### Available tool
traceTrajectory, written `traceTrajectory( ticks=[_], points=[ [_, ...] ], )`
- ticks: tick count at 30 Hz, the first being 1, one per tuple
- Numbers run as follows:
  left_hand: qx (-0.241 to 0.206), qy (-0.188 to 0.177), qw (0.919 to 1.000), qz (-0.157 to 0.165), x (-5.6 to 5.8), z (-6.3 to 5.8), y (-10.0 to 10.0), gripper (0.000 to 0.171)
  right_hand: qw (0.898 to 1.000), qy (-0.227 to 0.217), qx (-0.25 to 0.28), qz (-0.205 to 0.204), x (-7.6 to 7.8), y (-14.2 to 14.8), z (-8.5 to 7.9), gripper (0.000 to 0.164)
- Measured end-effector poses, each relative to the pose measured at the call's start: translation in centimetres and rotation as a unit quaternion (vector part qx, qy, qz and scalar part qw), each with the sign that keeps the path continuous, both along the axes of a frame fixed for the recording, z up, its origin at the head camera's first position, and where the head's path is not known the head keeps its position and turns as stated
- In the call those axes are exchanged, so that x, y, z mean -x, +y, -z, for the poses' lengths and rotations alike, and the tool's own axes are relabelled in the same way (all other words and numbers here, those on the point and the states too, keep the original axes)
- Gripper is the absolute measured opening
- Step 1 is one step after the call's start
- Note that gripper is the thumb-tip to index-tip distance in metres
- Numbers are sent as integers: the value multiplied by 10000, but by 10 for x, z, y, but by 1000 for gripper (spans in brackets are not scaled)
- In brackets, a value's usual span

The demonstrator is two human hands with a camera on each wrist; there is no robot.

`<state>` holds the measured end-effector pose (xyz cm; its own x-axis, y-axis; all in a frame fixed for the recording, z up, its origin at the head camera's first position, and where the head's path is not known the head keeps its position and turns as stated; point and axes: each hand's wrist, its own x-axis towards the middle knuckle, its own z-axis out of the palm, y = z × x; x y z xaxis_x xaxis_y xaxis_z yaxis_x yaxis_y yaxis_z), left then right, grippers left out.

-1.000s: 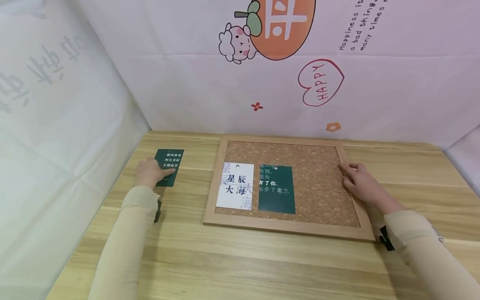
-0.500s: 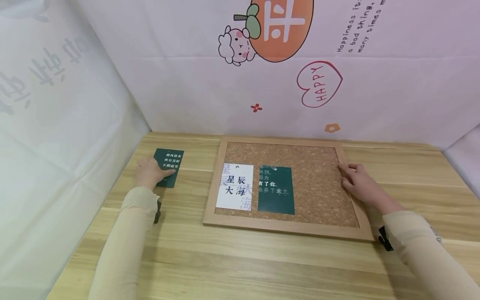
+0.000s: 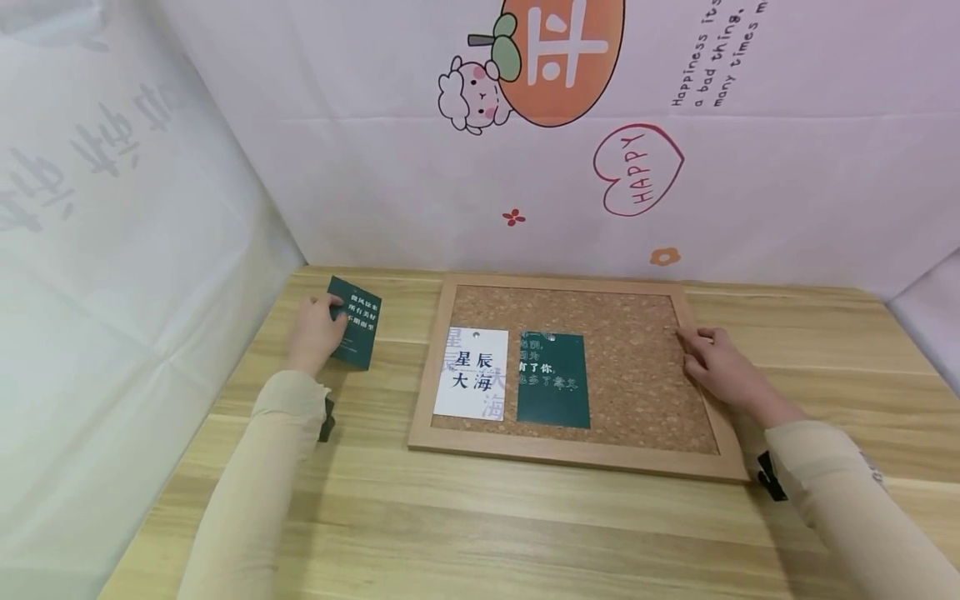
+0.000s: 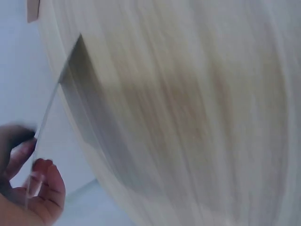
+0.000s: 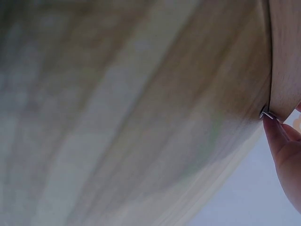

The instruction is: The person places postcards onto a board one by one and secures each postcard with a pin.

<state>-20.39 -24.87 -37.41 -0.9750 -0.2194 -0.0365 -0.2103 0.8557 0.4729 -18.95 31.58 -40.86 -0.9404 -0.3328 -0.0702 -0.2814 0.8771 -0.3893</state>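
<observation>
At the left of the table, my left hand (image 3: pixel 318 333) pinches a dark green card (image 3: pixel 362 325) with white writing by its left side. The card is tilted up from the wood; in the left wrist view its thin edge (image 4: pixel 51 100) runs between thumb and fingers (image 4: pixel 52 188), with a shadow beneath. My right hand (image 3: pixel 723 371) grips the right side of a wood-framed cork board (image 3: pixel 652 367). Seen from the right wrist, a fingertip (image 5: pixel 273 134) meets a small shiny metal bit (image 5: pixel 266 114) at the frame's edge. Most of that hand is out of this view.
On the board's left half lie a white card (image 3: pixel 468 400) with dark characters and another green card (image 3: pixel 555 404), each with a pin-like dot near its top. Printed white cloth (image 3: pixel 375 183) stands behind and to the left of the wooden table (image 3: pixel 480 533).
My left hand has picked up the green card that lay flat, raising and tilting it slightly to the right. The right hand and cork board hold still.
</observation>
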Motion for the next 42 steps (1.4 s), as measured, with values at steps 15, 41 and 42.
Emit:
traceTrajectory(
  ticks=[15, 41, 42],
  points=[
    [-409, 1196, 9915, 312, 8, -15, 42, 33, 10000, -45, -31, -9, 1, 1, 1, 51],
    [-1427, 1133, 9768, 1122, 9, -39, 139, 27, 9996, -245, 110, 79, -1, 0, -1, 53],
    [-1474, 1063, 9763, 1172, 8, -39, 144, 27, 9996, -253, 114, 82, -1, -1, -1, 53]
  ],
)
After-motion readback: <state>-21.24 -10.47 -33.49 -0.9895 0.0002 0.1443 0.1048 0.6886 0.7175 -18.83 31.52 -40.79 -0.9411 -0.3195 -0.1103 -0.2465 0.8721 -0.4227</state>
